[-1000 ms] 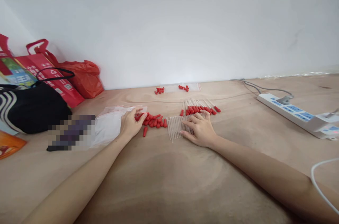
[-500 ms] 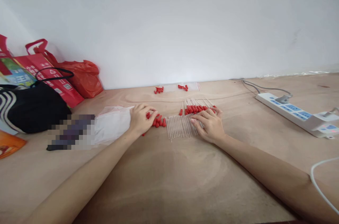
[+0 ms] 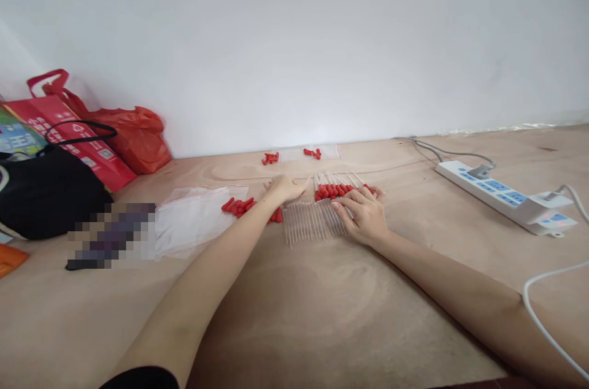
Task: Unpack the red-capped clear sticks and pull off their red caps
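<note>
My left hand (image 3: 284, 189) hovers past the loose red rubber bulbs (image 3: 239, 207), just left of the assembled droppers. Its fingers are mostly hidden and blurred, so I cannot see whether it holds anything. A row of clear glass dropper tubes (image 3: 306, 223) lies side by side in front of me. Beyond them lie droppers with red bulbs (image 3: 335, 191) fitted, their glass ends pointing away. My right hand (image 3: 365, 214) rests over the right end of both rows, fingers spread and slightly bent, touching the tubes; some are covered by it.
Clear zip bags (image 3: 193, 220) lie at left beside a pixelated dark object (image 3: 115, 235). Bags (image 3: 138, 140) stand against the wall. More bulbs (image 3: 270, 158) and a small bag (image 3: 329, 151) sit at the back. A power strip (image 3: 501, 192) with cables is at right.
My left hand has moved right and away from me, from the loose bulbs towards the droppers, uncovering the bulbs. My right hand stays over the tubes. The view has shifted slightly.
</note>
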A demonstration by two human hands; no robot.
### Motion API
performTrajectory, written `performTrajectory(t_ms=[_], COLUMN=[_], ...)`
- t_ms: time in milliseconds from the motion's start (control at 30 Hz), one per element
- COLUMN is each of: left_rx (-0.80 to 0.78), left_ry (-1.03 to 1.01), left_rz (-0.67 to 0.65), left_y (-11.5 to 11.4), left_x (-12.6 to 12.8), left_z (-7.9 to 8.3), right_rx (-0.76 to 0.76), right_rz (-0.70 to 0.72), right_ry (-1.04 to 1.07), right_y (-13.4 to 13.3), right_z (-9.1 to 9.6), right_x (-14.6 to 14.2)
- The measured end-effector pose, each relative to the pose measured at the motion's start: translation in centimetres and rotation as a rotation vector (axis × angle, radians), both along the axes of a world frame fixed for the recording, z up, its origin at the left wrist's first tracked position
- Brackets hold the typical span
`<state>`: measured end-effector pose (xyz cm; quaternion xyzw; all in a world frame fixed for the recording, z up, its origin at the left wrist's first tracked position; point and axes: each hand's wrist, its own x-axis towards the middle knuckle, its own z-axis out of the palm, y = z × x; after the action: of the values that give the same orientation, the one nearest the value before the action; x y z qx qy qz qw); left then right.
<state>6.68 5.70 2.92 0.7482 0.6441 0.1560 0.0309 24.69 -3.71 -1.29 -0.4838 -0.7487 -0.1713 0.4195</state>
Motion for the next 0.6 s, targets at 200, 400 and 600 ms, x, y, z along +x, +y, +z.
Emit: performTrajectory(t_ms=[200, 400, 600], left_rx=[0.492, 0.732, 0.755], left_ry=[-0.033, 0.025, 0.024], left_rz=[-0.146, -0.492, -0.608], left_y=[-4.9, -10.5, -10.9], left_x=[-4.7, -6.8, -5.8], left_z=[0.6, -1.6, -2.5], right_rx=[0.007, 0.035, 0.070], right_rz=[0.103, 0.264, 0.364], right_ry=[0.011, -0.220, -0.222], right_y=[0.0, -1.0, -1.2], right_z=[-0.5, -0.1, -0.2], right_x=[-0.2, -1.2, -2.1])
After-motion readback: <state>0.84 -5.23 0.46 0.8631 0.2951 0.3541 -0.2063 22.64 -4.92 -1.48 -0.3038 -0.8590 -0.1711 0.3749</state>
